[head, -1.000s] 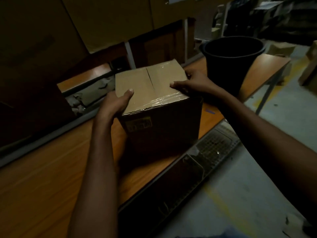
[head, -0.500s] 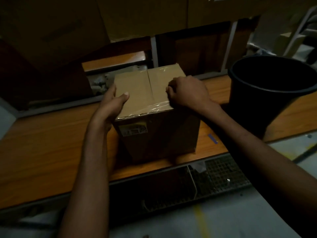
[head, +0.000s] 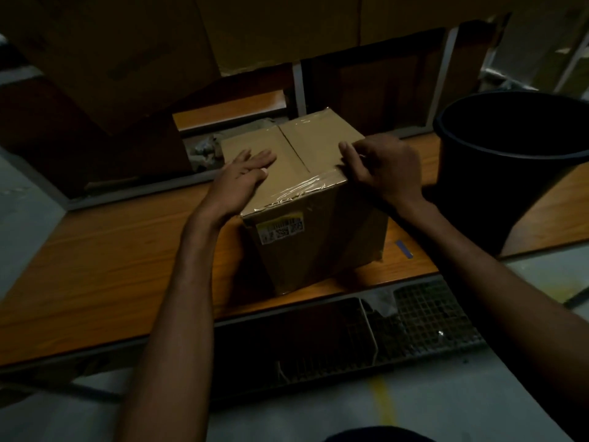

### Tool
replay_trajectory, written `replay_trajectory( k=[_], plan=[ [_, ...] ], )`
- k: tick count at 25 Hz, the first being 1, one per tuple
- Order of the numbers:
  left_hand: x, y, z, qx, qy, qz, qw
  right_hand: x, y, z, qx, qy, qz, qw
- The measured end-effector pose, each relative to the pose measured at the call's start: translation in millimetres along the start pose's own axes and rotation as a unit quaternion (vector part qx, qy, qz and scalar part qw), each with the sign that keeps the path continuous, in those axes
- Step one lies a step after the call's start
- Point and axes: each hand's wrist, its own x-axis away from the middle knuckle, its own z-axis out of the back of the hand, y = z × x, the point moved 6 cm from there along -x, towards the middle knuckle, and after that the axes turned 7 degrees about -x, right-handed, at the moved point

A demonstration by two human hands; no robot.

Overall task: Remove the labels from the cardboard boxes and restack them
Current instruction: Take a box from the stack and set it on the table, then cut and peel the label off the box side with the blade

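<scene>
I am seeing a taped cardboard box [head: 306,199] sitting on a wooden table [head: 111,266], a round black plastic bin [head: 510,173] crowding its right. My left hand [head: 242,180] is lying flat and open on top; my right hand [head: 385,170] is pinching the glossy top edge. A barcode label [head: 281,230] is sticking to the near face.

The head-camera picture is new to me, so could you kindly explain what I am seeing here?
No machine here: a camera on a person's head looks down at two bare hands. A brown, tape-sealed cardboard box stands on an orange-brown wooden table. The left hand lies flat on the box top; the right hand curls over its right top edge, fingers bent. Neither lifts anything. A white and yellow barcode label is on the near side, not yet removed. A black plastic bucket stands to the right.
</scene>
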Motion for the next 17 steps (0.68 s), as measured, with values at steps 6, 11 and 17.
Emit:
replay_trajectory(
  k=[6, 11, 17],
  plan=[
    [-8, -8, -6, 0.032, 0.03, 0.009, 0.999, 116, 26, 14, 0.073, 0.134, -0.038, 0.988],
    [-5, -4, -18, 0.033, 0.083, 0.043, 0.995, 190, 89, -3, 0.12, -0.067, -0.242, 0.961],
    [-2, 5, -23, -0.014, 0.11, 0.06, 0.992, 237, 109, -28, 0.217, -0.322, -0.294, 0.873]
  ],
)
